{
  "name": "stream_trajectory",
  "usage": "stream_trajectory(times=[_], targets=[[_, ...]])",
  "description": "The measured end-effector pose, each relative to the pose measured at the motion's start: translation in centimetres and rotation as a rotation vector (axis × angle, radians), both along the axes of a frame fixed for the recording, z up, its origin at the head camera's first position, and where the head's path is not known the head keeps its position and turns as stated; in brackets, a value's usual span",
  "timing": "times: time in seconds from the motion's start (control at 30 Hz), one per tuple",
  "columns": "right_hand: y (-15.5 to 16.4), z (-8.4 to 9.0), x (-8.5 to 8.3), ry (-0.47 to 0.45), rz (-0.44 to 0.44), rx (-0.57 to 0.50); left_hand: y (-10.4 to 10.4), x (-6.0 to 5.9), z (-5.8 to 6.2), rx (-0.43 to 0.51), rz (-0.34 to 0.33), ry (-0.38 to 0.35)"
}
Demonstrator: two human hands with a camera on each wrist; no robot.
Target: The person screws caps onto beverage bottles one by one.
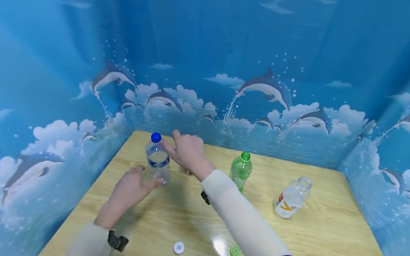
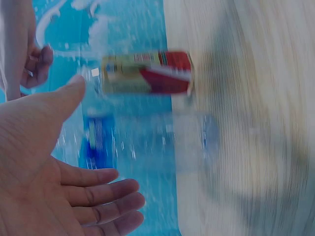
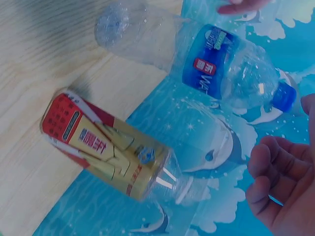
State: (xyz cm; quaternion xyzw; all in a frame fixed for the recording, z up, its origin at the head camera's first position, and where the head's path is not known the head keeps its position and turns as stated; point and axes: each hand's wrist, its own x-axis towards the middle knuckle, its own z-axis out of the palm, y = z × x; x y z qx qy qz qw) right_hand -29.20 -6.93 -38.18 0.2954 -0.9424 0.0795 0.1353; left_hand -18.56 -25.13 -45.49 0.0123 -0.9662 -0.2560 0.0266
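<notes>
A clear water bottle [image 1: 156, 158] with a blue cap and blue label stands upright at the table's far left. My left hand [image 1: 148, 175] is open beside its base, fingertips at or very near the plastic. In the left wrist view the palm faces the bottle [image 2: 98, 140] and the relaxed fingers [image 2: 98, 196] hold nothing. My right hand [image 1: 170, 139] hovers by the bottle's neck, its fingers [image 3: 268, 167] loosely curled and empty. A bottle with a red and yellow label [image 3: 103, 142] stands just behind, mostly hidden by my right hand in the head view.
A green bottle [image 1: 240, 170] stands mid-table. An uncapped clear bottle with an orange label [image 1: 292, 197] stands to its right. A white cap [image 1: 178, 247] and a green cap [image 1: 235, 251] lie near the wooden table's front edge [image 1: 345, 248]. Blue dolphin curtains wall three sides.
</notes>
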Motion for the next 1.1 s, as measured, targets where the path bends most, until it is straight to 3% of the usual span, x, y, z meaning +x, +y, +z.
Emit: stream_trajectory(times=[0.17, 0.27, 0.37, 0.5, 0.63, 0.77, 0.93, 1.1], targets=[[2.0, 0.0, 0.0, 0.023, -0.006, -0.027, 2.9, 0.1, -0.1, 0.024, -0.082, 0.025], [3.3, -0.1, -0.1, 0.014, -0.029, -0.026, 4.6, -0.5, 0.3, 0.021, -0.143, 0.054], [4.5, -0.3, -0.4, 0.000, -0.052, -0.033, 6.3, -1.5, 0.9, 0.027, -0.158, 0.059], [5.9, -0.6, -0.7, -0.003, -0.085, -0.041, 8.2, -3.2, 1.6, 0.061, -0.137, 0.018], [7.1, -0.9, -0.9, -0.005, -0.110, -0.058, 9.4, -5.1, 1.6, 0.101, -0.117, 0.034], [7.8, -1.2, -1.0, -0.027, -0.118, -0.074, 10.3, -6.6, 1.2, 0.113, -0.068, 0.063], [8.1, -1.8, -1.1, -0.058, -0.129, -0.084, 10.8, -8.0, 0.6, 0.098, -0.016, 0.018], [8.0, -1.9, -1.3, -0.049, -0.133, -0.103, 11.0, -9.4, 0.0, 0.087, 0.017, 0.025]])
